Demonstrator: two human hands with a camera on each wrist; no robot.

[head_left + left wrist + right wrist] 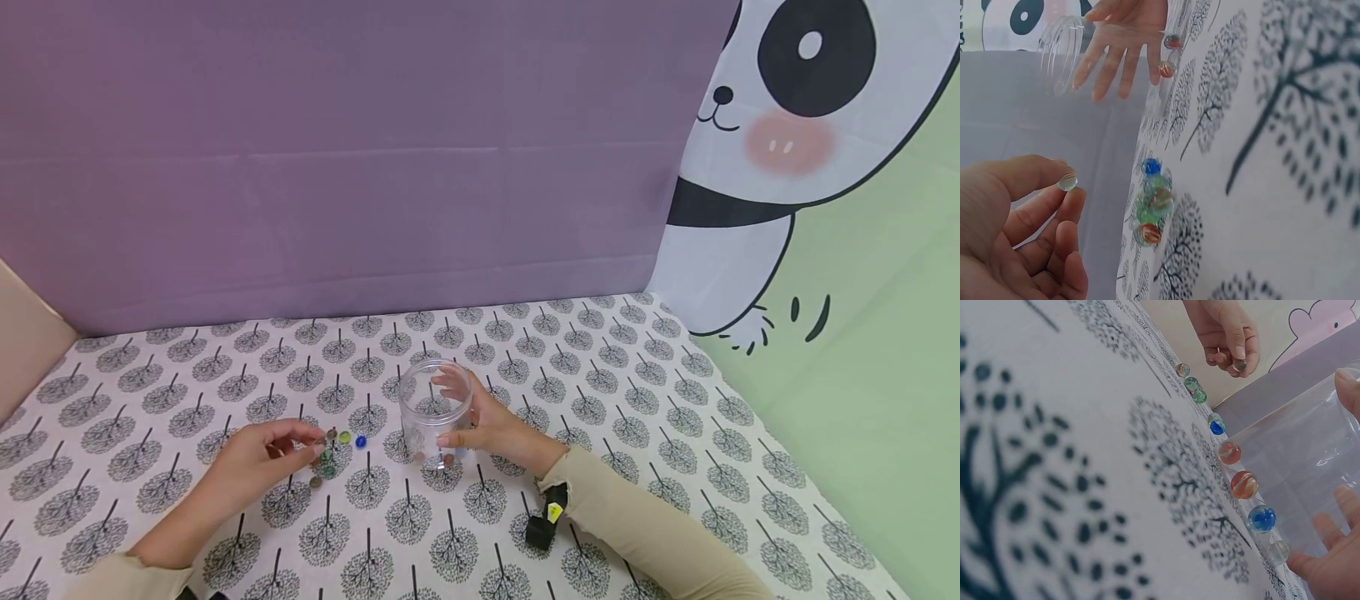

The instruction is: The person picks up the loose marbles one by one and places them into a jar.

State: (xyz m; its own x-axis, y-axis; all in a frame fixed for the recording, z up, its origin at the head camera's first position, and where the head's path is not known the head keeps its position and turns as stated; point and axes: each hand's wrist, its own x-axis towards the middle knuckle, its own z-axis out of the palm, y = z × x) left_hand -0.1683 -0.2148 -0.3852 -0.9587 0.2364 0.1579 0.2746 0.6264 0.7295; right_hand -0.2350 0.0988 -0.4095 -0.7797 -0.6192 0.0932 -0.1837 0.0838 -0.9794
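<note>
My left hand [251,467] pinches a clear glass marble [1068,182] between thumb and index finger, raised a little over the table. Just beyond those fingers a loose cluster of marbles lies on the cloth, among them a blue marble [361,442] and a yellow-green marble [344,437]. My right hand [501,427] holds a clear, lidless jar [420,421] from its right side, thumb at the near side and fingers spread around the far side. The jar stands upright. At its bottom lie several marbles, including an orange swirled marble [1244,485] and a blue marble [1262,519].
A white tablecloth [405,575] with dark tree prints covers the table. Behind it hangs a purple backdrop [337,208], and a green panel with a panda drawing [750,158] stands at the right. A black strapped device [547,521] sits by the right wrist.
</note>
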